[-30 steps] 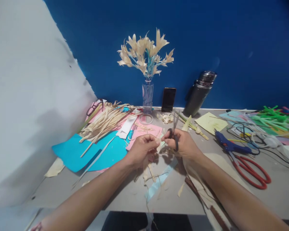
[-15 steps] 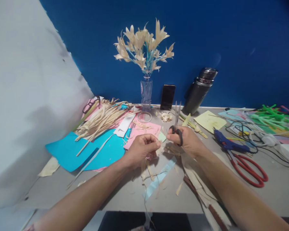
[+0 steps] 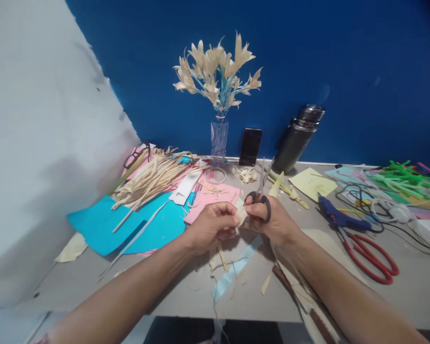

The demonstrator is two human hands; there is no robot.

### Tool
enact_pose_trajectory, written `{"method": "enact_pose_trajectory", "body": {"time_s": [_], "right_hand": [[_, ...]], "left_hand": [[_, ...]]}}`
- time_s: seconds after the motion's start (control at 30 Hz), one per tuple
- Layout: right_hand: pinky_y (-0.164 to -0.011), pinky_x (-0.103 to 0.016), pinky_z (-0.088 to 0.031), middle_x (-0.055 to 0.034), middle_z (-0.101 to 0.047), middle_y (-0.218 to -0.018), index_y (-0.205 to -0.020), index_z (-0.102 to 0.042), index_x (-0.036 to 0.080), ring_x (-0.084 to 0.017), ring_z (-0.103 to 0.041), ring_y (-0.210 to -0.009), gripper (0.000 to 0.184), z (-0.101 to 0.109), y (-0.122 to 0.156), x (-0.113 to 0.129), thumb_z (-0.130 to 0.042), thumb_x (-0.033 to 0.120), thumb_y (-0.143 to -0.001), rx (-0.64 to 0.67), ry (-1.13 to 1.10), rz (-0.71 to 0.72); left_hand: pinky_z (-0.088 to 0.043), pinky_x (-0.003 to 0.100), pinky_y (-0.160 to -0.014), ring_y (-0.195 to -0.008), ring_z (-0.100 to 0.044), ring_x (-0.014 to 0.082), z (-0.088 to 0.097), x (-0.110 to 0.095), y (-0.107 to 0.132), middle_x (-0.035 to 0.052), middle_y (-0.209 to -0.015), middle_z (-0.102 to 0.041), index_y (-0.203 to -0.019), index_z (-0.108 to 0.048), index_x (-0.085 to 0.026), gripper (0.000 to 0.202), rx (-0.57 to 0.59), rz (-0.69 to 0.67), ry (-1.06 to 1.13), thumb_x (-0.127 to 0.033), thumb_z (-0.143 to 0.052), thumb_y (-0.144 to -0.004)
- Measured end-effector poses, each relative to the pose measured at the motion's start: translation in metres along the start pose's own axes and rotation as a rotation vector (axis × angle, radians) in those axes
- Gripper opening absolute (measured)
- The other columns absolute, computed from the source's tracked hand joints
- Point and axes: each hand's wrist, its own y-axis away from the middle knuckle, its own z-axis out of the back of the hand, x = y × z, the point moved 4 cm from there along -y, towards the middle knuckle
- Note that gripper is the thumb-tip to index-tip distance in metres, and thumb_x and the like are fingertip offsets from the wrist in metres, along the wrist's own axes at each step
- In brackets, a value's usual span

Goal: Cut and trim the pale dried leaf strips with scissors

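Note:
Between my two hands is a small pale piece of dried husk (image 3: 241,216), pinched at its left edge by my left hand (image 3: 217,222). My right hand (image 3: 275,222) has its fingers through the black handles of small scissors (image 3: 261,191), whose blades point up and away, slightly apart. The thumb and finger of that hand also touch the husk piece's right edge. Below the hands lie a light blue strip (image 3: 236,272) and thin husk scraps. Pink paper (image 3: 215,198) is just beyond my left hand.
A clear bottle (image 3: 219,143) holds pale husk flowers (image 3: 218,67). Behind stand a phone (image 3: 250,147) and a dark flask (image 3: 298,138). At right lie a blue glue gun (image 3: 344,215), red-handled scissors (image 3: 372,258) and cables. A husk-strip bundle (image 3: 154,177) rests on blue paper (image 3: 93,224) at left.
My right hand, with the scissors, has moved left and slightly down to meet my left hand. The pale husk piece now shows between the fingertips.

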Motion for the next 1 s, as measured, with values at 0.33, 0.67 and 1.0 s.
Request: {"method": "enact_pose_trajectory", "body": {"time_s": [0.33, 0.67, 1.0], "right_hand": [[-0.053, -0.023, -0.037, 0.0031, -0.056, -0.068, -0.083, -0.060, 0.018, -0.011, -0.048, -0.059, 0.031, -0.0013, 0.0030, 0.0012, -0.079, 0.029, -0.060, 0.084, 0.300, 0.150], [-0.048, -0.023, -0.038, 0.0040, -0.054, -0.059, -0.075, -0.060, 0.019, -0.011, -0.047, -0.051, 0.021, 0.0057, 0.0002, -0.0044, -0.072, 0.029, -0.061, -0.160, 0.311, 0.171], [-0.050, -0.024, -0.041, 0.0022, -0.057, -0.064, -0.077, -0.059, 0.020, -0.013, -0.050, -0.055, 0.018, 0.0060, 0.0072, 0.0035, -0.071, 0.030, -0.067, -0.278, 0.380, 0.289]], "left_hand": [[-0.028, 0.021, -0.047, -0.043, -0.042, 0.0064, 0.0035, 0.0034, -0.0014, -0.0027, -0.049, -0.050, -0.062, -0.057, -0.015, 0.010, -0.047, -0.044, -0.107, -0.016, -0.067, -0.065], [-0.040, 0.022, -0.053, -0.056, -0.058, 0.0116, 0.0012, 0.0065, 0.0009, 0.0050, -0.068, -0.064, -0.073, -0.058, -0.015, 0.018, -0.031, 0.036, -0.025, -0.031, -0.067, -0.073], [-0.042, 0.022, -0.050, -0.052, -0.057, 0.0110, 0.0016, 0.0082, -0.0008, 0.0058, -0.068, -0.065, -0.072, -0.058, -0.015, 0.022, -0.044, 0.029, -0.053, -0.035, -0.065, -0.076]]}}
